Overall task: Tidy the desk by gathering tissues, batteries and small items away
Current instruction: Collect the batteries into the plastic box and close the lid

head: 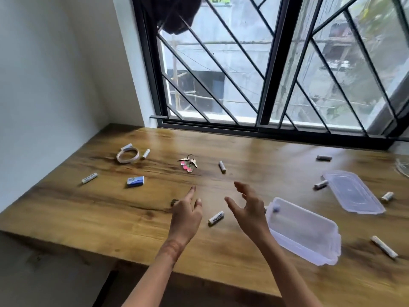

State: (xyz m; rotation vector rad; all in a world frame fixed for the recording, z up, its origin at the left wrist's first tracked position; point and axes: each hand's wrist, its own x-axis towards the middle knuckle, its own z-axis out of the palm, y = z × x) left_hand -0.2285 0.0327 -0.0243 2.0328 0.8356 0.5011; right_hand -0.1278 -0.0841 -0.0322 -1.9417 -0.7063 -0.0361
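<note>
Several white batteries lie scattered on the wooden desk; one battery rests between my two hands. My left hand hovers over the desk with its index finger stretched forward and holds nothing. My right hand is spread with relaxed fingers, empty, just left of a clear plastic box. The box's lid lies apart at the right. A bunch of keys with a pink tag sits further back, and a small blue packet lies to the left.
A coiled white cable lies at the back left next to another battery. More batteries lie near the lid and at the right front. A barred window runs along the desk's far edge; a white wall stands on the left.
</note>
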